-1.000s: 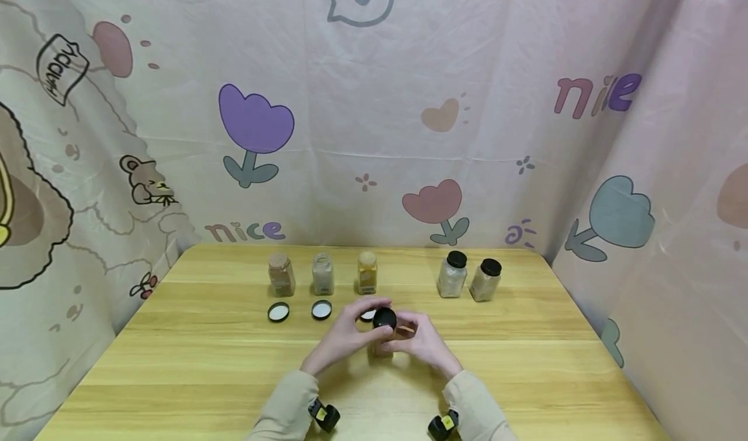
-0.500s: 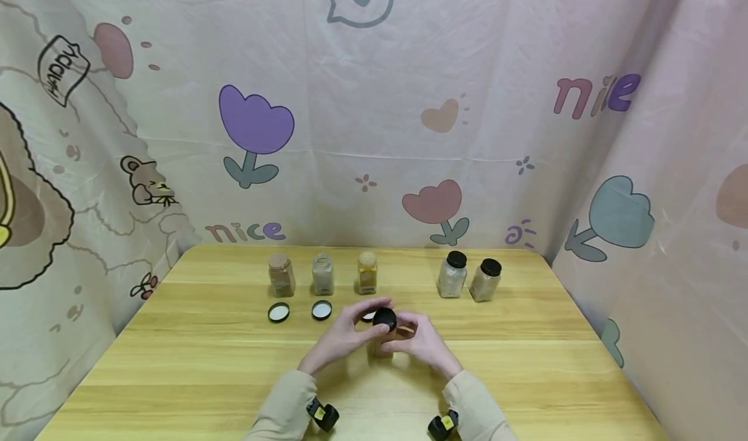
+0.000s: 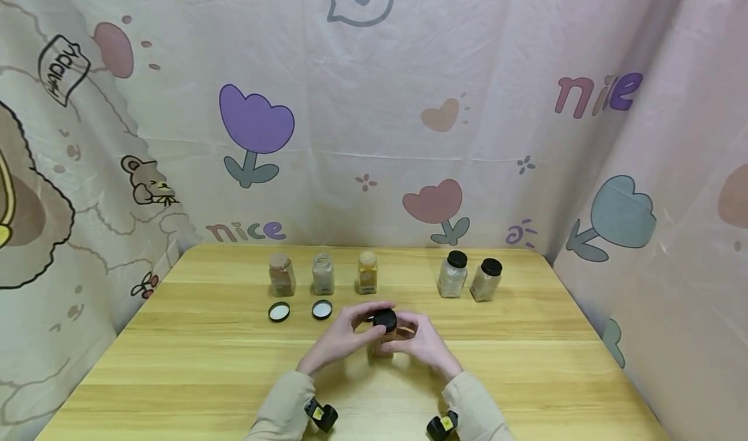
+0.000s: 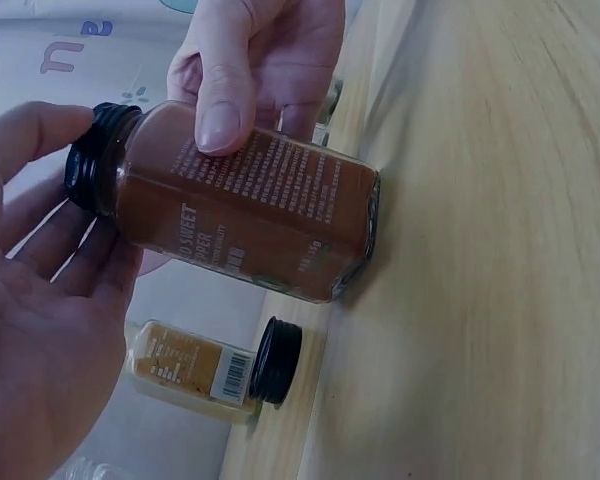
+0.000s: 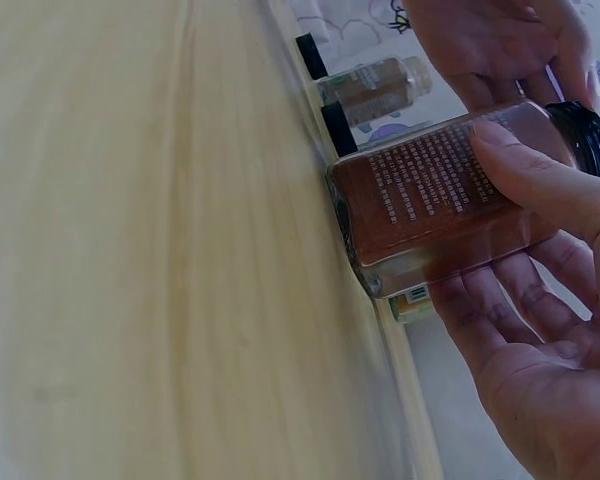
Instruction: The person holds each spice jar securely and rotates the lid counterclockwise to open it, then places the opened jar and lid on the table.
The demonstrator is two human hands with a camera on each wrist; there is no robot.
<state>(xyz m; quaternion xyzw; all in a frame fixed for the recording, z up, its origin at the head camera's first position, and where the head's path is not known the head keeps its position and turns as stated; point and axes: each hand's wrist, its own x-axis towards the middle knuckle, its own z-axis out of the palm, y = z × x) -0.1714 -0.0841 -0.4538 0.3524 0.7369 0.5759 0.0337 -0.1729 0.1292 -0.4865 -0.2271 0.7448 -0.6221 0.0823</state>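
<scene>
1 held jar [image 4: 245,205], 1 lid [image 3: 370,319] mostly hidden

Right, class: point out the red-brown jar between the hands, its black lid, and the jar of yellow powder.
Red-brown jar [image 4: 248,208]: left wrist view, middle of its printed body.
Black lid [image 3: 385,318]: head view, its top.
Jar of yellow powder [image 3: 367,278]: head view, front of its body.

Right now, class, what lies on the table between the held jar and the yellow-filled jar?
A black lid, shown in the left wrist view; in the head view, the left hand mostly hides it.
</scene>
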